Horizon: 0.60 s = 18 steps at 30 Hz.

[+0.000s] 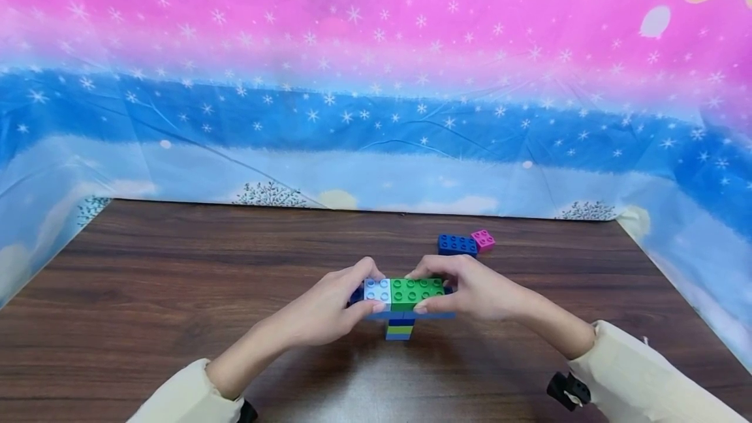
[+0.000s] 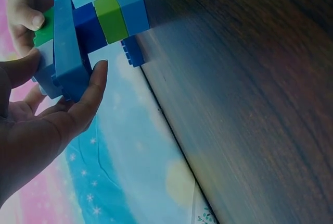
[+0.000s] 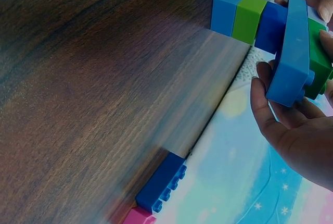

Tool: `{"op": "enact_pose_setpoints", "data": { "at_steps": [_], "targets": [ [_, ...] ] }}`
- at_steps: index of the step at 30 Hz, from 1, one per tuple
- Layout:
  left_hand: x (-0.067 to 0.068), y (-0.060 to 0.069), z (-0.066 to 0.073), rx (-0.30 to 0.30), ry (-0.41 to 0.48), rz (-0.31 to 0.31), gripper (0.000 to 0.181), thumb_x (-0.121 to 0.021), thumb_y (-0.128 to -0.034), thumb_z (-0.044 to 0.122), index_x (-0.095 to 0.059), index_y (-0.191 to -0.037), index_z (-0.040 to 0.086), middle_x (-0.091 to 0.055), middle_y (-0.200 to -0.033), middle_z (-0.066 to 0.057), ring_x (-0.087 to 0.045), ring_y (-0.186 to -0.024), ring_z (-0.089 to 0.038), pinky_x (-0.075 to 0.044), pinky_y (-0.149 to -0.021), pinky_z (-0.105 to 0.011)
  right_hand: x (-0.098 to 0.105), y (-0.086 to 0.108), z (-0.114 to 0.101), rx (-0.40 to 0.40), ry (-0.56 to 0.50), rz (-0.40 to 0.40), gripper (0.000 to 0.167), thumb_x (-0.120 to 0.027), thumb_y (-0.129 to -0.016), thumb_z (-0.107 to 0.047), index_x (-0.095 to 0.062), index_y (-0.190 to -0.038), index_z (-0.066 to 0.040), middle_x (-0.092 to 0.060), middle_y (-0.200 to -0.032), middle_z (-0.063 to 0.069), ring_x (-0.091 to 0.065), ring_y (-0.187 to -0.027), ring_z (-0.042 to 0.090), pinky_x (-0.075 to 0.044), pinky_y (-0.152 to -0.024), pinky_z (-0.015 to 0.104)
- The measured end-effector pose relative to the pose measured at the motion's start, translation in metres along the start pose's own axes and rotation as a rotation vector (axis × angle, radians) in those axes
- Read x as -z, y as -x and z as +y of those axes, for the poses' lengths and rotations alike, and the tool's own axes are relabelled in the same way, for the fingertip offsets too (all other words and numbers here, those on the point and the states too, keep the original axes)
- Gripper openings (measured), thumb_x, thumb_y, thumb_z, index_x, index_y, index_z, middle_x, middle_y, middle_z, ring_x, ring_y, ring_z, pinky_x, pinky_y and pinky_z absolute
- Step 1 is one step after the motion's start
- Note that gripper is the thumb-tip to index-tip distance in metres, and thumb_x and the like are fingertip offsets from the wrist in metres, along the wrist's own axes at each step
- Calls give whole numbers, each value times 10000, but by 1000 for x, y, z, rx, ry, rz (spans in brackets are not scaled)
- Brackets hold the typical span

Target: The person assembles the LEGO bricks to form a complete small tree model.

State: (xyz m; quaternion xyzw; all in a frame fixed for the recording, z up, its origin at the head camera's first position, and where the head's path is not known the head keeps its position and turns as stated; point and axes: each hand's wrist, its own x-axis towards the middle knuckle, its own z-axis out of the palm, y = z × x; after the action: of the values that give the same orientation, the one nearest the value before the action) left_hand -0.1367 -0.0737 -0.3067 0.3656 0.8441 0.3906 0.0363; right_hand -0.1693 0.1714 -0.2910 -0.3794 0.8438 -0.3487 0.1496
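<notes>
A T-shaped build of toy building bricks stands upright on the table. Its column stacks a blue brick (image 2: 131,10), a lime green brick (image 2: 111,18) and a dark blue brick (image 2: 90,27) under a long blue brick (image 3: 291,52). On top, a light blue brick (image 1: 378,292) sits beside a green brick (image 1: 411,294). My left hand (image 1: 329,302) pinches the light blue brick, with a finger under the long brick's end. With my right hand (image 1: 478,286) I grip the green brick, thumb in front, fingers behind and below the long brick.
Behind my right hand, a dark blue brick (image 1: 457,244) lies beside a small pink brick (image 1: 483,239) on the brown wooden table (image 1: 205,266). A printed snowflake cloth (image 1: 352,123) hangs along the table's back and side edges.
</notes>
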Motion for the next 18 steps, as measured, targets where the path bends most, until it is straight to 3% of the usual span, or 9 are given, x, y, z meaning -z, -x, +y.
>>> {"op": "enact_pose_setpoints", "data": {
  "at_steps": [8,18],
  "targets": [
    [0,0,1,-16,-15,12,156,-553,-920,144,-457,-1016,67,-519,-874,-9,-486,-716,-118,-417,-613,-252,0,0,0,5,5,0,262,-655,-853,-247,-585,-1086,-149,-618,-965,-49,-521,-744,121,-452,-637,267],
    [1,0,0,9,6,9,202,-562,-915,148,-466,-1055,39,-546,-897,-24,-510,-733,-113,-432,-628,-250,-1,1,-2,-9,1,7,272,-650,-857,-247,-584,-1101,-147,-611,-991,-40,-543,-783,126,-472,-669,279]
  ]
}}
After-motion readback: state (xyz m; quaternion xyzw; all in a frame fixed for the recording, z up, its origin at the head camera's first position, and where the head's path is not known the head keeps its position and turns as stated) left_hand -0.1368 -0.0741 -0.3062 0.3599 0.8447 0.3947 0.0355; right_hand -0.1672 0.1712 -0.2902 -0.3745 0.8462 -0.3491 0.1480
